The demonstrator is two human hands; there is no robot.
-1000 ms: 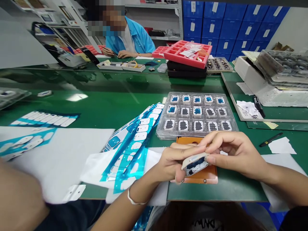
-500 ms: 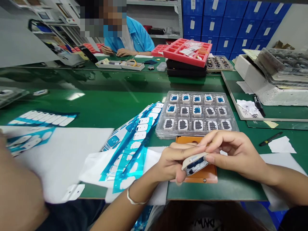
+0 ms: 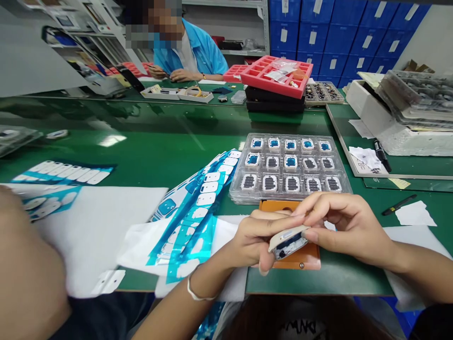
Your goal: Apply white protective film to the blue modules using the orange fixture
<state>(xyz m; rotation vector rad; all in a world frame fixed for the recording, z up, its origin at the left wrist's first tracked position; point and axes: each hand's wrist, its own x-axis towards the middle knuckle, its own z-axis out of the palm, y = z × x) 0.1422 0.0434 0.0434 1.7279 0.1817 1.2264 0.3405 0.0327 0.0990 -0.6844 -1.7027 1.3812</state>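
Between my two hands is a small off-white plastic device housing (image 3: 289, 243), tilted, with a dark inner part showing along its near edge. My left hand (image 3: 256, 236) wraps round its left side, fingers over the top and thumb below. From the other side my right hand (image 3: 341, 222) pinches its upper right edge with thumb and fingertips. Beneath them lies an orange plate (image 3: 307, 262) on the green table. Just behind stands a clear tray (image 3: 237, 191) holding rows of similar small housings, some with blue film and some dark.
Blue-and-white adhesive sheets (image 3: 207, 193) lie left of my hands on white foam (image 3: 106, 212). Another person's arm (image 3: 33, 264) reaches in at far left. A black pen (image 3: 398, 205) and paper scrap (image 3: 415, 215) lie right. Across the table, a person in blue sits near red trays (image 3: 276, 75).
My hands and the housing stay almost in place. The other person's arm at the far left has shifted slightly to the right.
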